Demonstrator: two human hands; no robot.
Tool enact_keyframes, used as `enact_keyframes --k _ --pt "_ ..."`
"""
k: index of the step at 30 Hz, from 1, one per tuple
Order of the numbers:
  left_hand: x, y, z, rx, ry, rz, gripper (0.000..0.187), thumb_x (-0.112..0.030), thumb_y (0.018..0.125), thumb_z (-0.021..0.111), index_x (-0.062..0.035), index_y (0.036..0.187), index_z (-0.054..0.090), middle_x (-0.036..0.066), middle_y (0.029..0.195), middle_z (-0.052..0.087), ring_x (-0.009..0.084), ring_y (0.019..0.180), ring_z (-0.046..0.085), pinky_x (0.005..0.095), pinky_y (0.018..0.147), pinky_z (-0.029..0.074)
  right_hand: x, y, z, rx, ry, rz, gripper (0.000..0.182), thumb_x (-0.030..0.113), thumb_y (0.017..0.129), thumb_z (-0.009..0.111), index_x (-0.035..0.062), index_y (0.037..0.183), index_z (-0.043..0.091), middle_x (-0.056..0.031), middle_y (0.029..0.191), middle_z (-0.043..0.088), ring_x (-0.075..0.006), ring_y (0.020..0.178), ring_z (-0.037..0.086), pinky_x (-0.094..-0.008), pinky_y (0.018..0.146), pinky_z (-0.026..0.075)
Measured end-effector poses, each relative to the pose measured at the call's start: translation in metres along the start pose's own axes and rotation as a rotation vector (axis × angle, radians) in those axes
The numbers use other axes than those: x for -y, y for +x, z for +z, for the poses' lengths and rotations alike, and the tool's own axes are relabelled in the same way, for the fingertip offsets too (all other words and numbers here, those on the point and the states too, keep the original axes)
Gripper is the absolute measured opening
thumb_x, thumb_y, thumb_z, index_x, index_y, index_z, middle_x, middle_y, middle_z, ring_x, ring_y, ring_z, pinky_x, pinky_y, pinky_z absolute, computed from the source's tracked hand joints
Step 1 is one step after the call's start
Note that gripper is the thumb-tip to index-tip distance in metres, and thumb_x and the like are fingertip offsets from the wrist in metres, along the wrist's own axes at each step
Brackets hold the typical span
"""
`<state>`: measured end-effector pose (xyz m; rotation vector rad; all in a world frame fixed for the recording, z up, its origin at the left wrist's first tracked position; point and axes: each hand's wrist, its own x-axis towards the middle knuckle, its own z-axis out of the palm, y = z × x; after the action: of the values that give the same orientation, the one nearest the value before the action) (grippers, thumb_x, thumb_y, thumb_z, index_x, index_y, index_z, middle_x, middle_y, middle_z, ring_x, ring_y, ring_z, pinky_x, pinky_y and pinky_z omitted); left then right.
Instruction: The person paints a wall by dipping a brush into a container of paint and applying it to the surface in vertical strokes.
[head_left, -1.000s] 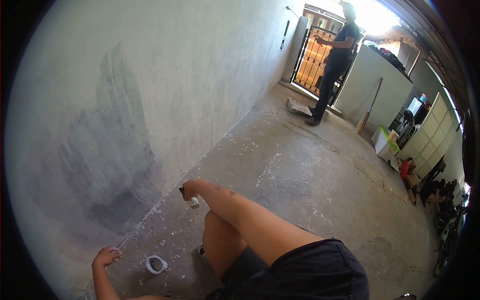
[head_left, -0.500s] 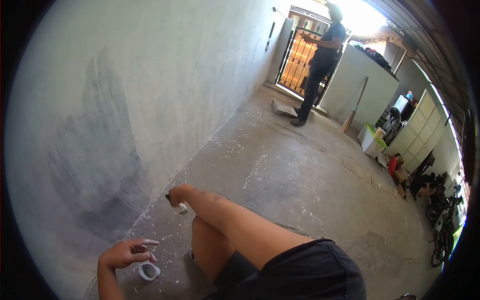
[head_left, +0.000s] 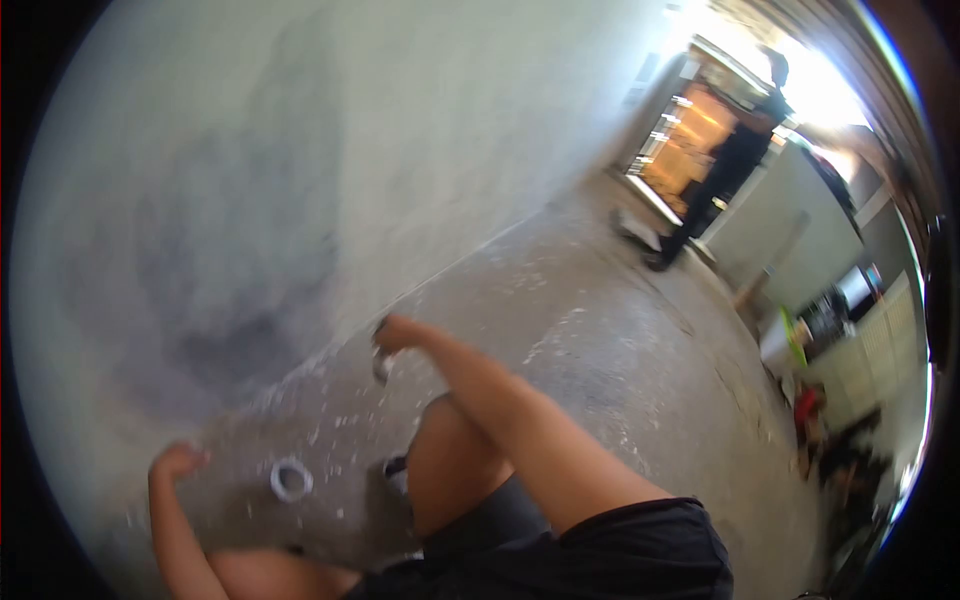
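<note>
Your right hand point(head_left: 396, 334) grips a tool point(head_left: 380, 368), but a sloppy left hand point(head_left: 180, 461) swing (can't tell finger spread) could tip the cup point(head_left: 306, 481) near those fingers.

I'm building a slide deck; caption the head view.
Right hand holding a tool beside a stained wall, container on floor.

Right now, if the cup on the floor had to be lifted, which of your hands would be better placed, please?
Probably the left hand: it looks nearer the cup and, though blurred, seems empty. The right hand holds a tool and is farther off.
</note>
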<state>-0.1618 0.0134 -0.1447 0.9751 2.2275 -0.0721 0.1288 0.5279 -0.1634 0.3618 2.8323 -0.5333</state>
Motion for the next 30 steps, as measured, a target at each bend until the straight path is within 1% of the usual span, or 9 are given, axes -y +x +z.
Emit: enact_keyframes --k 1,2,7,13,16,20,22,27,30 --pt "0.003 -0.001 0.000 0.080 0.003 -0.132 0.053 -0.056 0.086 0.056 -0.0055 0.089 0.070 0.010 0.082 0.070 0.0249 0.069 0.063 0.0411 0.069 0.052 -0.009 0.010 0.007 0.008 -0.052 -0.104 0.021 0.020 0.078 0.069 0.0039 0.090 0.070 -0.0116 0.079 0.070 -0.0190 0.072 0.068 -0.0337 0.068 0.056" --pt "0.028 0.018 0.013 0.117 0.110 -0.042 0.055 -0.058 0.086 0.055 -0.0056 0.091 0.070 0.011 0.087 0.070 0.0236 0.070 0.063 0.0405 0.074 0.051 0.009 0.000 -0.010 -0.068 0.654 0.406 0.022 0.019 0.082 0.066 -0.0001 0.092 0.069 -0.0117 0.079 0.070 -0.0168 0.065 0.067 -0.0314 0.061 0.056" --pt "-0.038 -0.021 -0.017 0.051 -0.374 -0.076 0.061 -0.054 0.083 0.065 -0.0035 0.118 0.059 0.014 0.102 0.066 0.0224 0.083 0.064 0.0352 0.074 0.050 0.008 0.008 -0.011 -0.324 1.325 0.457 0.015 0.007 0.085 0.061 -0.0044 0.095 0.064 -0.0138 0.082 0.066 -0.0233 0.070 0.068 -0.0303 0.061 0.058" --pt "-0.054 -0.005 -0.020 -0.067 -0.386 0.048 0.064 -0.050 0.083 0.068 -0.0014 0.124 0.056 0.016 0.117 0.063 0.0220 0.094 0.063 0.0346 0.082 0.050 0.008 0.019 -0.005 -0.376 1.545 0.502 0.009 -0.002 0.082 0.057 -0.0078 0.089 0.060 -0.0180 0.080 0.062 -0.0272 0.074 0.067 -0.0331 0.061 0.059" --pt "-0.059 -0.008 -0.018 -0.038 -0.330 0.038 0.067 -0.051 0.083 0.068 -0.0010 0.125 0.055 0.017 0.118 0.063 0.0226 0.096 0.063 0.0348 0.084 0.050 -0.014 0.031 0.017 0.187 1.462 0.507 0.010 -0.002 0.083 0.058 -0.0093 0.090 0.058 -0.0189 0.079 0.061 -0.0309 0.075 0.067 -0.0339 0.056 0.056" --pt "-0.045 -0.011 -0.013 0.035 -0.338 -0.019 0.068 -0.052 0.083 0.067 -0.0013 0.127 0.054 0.018 0.118 0.063 0.0235 0.094 0.063 0.0349 0.085 0.049 -0.008 0.061 0.036 0.455 0.879 0.546 0.017 0.005 0.085 0.059 -0.0091 0.095 0.057 -0.0221 0.082 0.063 -0.0347 0.079 0.066 -0.0398 0.060 0.053" --pt "-0.043 -0.023 -0.017 0.042 -0.341 -0.052 0.068 -0.052 0.083 0.066 -0.0013 0.127 0.054 0.018 0.118 0.063 0.0232 0.093 0.064 0.0349 0.085 0.050 0.012 0.046 0.055 0.016 -0.071 -0.033 0.023 0.015 0.087 0.061 -0.0020 0.101 0.058 -0.0244 0.086 0.065 -0.0374 0.084 0.065 -0.0455 0.069 0.051" --pt "-0.019 -0.025 -0.004 0.001 -0.339 -0.069 0.069 -0.052 0.083 0.067 -0.0012 0.128 0.053 0.018 0.118 0.063 0.0221 0.088 0.064 0.0351 0.083 0.050 0.042 0.027 0.046 -0.123 0.128 0.159 0.029 0.021 0.088 0.060 0.0088 0.114 0.061 -0.0197 0.092 0.067 -0.0378 0.095 0.063 -0.0444 0.082 0.048" --pt "-0.012 -0.032 -0.003 0.040 -0.386 -0.096 0.069 -0.052 0.083 0.067 -0.0011 0.128 0.053 0.018 0.119 0.063 0.0226 0.090 0.065 0.0351 0.083 0.050 -0.017 0.045 0.057 -0.518 0.107 0.281 0.034 0.028 0.092 0.055 0.0116 0.121 0.061 -0.0183 0.102 0.064 -0.0369 0.097 0.061 -0.0450 0.081 0.048"
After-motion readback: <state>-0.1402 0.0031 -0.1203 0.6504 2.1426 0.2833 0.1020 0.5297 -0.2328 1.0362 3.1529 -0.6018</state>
